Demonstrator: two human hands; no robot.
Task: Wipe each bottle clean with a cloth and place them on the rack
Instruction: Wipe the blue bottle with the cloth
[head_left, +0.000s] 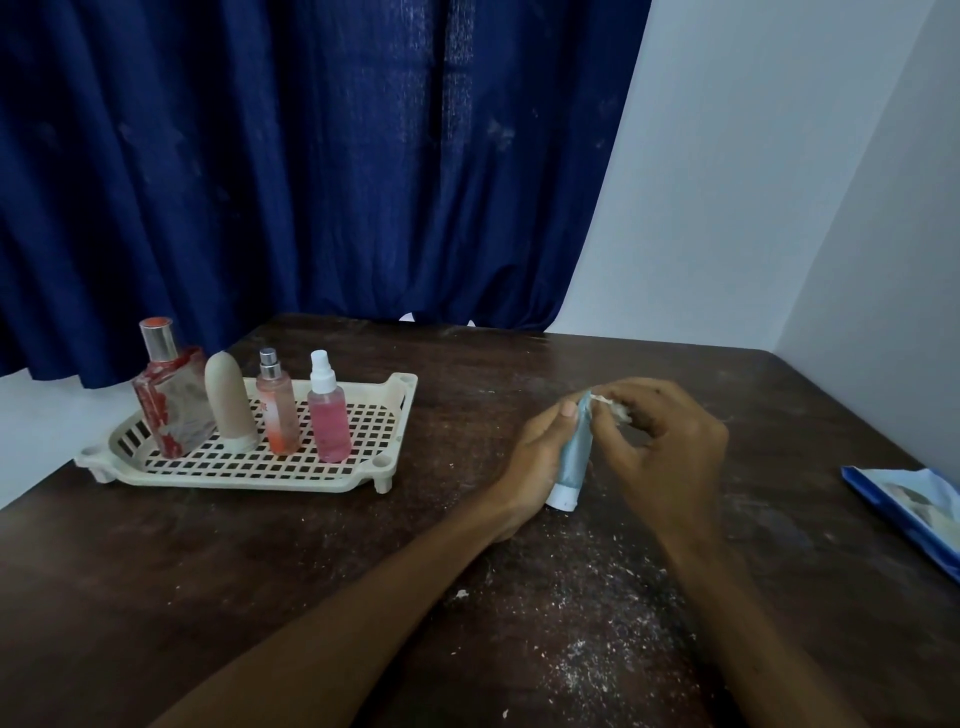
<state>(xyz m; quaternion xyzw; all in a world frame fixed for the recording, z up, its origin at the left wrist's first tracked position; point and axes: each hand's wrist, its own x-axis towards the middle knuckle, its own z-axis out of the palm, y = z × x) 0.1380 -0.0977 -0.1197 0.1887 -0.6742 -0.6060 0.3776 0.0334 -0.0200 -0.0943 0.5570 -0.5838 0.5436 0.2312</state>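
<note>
Left hand (535, 457) grips blue tube (574, 457), cap down, long axis near upright; right hand (670, 441) pinches white cloth wad (618, 410) against its top; rack (249, 480) lies well to the left, nearer the left hand

The left grip (535, 462) hides the 9 o'clock side of the tube (575, 452), and most of the cloth (618, 410) is buried inside the right grip (670, 441). At 3 o'clock a blue packet (914, 504) is cut by the frame edge, its print too blurred to read. Both forearms run out at 6 o'clock.
</note>
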